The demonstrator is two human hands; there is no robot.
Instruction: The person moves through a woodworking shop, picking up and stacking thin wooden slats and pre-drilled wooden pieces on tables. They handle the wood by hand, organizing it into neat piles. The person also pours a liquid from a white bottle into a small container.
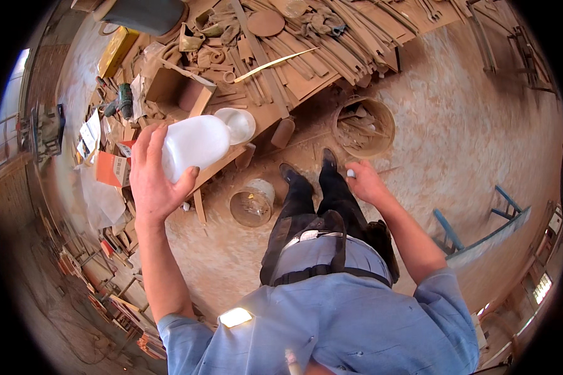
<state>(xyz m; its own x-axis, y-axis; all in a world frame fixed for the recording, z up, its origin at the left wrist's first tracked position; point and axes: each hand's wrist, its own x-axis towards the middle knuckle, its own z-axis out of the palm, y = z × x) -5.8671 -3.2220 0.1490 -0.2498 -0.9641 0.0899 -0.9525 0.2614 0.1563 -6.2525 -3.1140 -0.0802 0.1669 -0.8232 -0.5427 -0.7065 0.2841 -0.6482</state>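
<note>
My left hand (153, 181) is wrapped round a white plastic bottle (197, 144) above the near edge of the workbench, thumb on its near side. The bottle is tilted; I cannot see its mouth. Right beside it, at the bench edge, sits a round white tub (236, 125) with its open top showing. Out to the right, over the floor and away from the bench, my right hand (367, 182) is closed on a small white piece (351, 173) that looks like a cap.
Wooden strips (294, 62), a cardboard box (180, 90), a green cordless drill (125, 101) and an orange-and-white box (112, 167) crowd the bench. On the floor stand a large bucket of scraps (364, 127) and a smaller bucket (252, 203). A blue-legged frame (481, 231) lies right.
</note>
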